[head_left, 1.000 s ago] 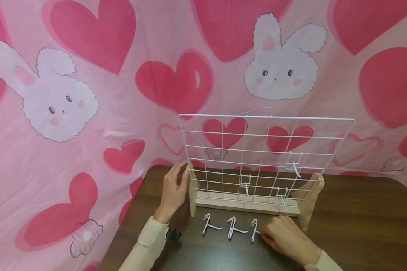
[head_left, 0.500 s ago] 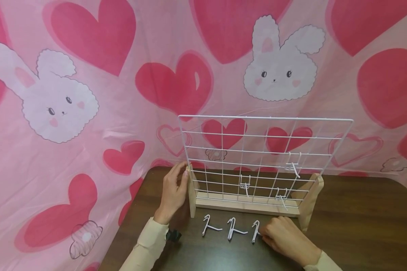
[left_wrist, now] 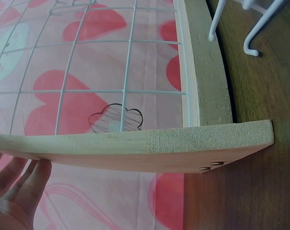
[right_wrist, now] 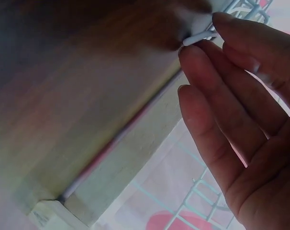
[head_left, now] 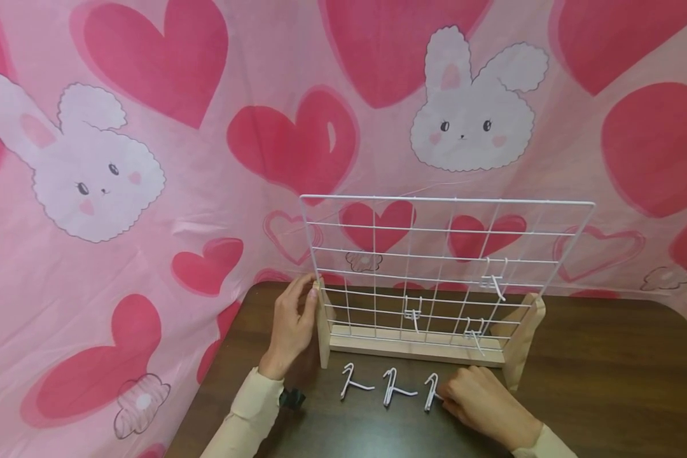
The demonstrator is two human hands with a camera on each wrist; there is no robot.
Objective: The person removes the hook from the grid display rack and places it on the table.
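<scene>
A white wire grid rack [head_left: 446,200] stands on a pale wooden base [head_left: 415,350]. My left hand [head_left: 291,321] rests its fingers and thumb against the outer face of the left wooden side panel [head_left: 323,331]; that contact also shows in the left wrist view. In front of the rack, three white wire hooks lie in a row: a left hook [head_left: 362,385], a middle hook [head_left: 388,391] and a right hook [head_left: 430,395]. Between thumb and fingertips, my right hand [head_left: 481,397] pinches the prong [right_wrist: 198,37] of the right hook.
Three more white hooks hang on the grid: an upper right one [head_left: 497,286], a lower right one [head_left: 475,336] and a central one [head_left: 415,315]. The dark brown table [head_left: 612,369] extends past the rack's right panel [head_left: 527,337]. A pink heart-and-bunny cloth [head_left: 206,172] hangs behind.
The right hook has shifted very slightly to the right along with my right hand. My left hand stays against the side panel, and the rack has not moved.
</scene>
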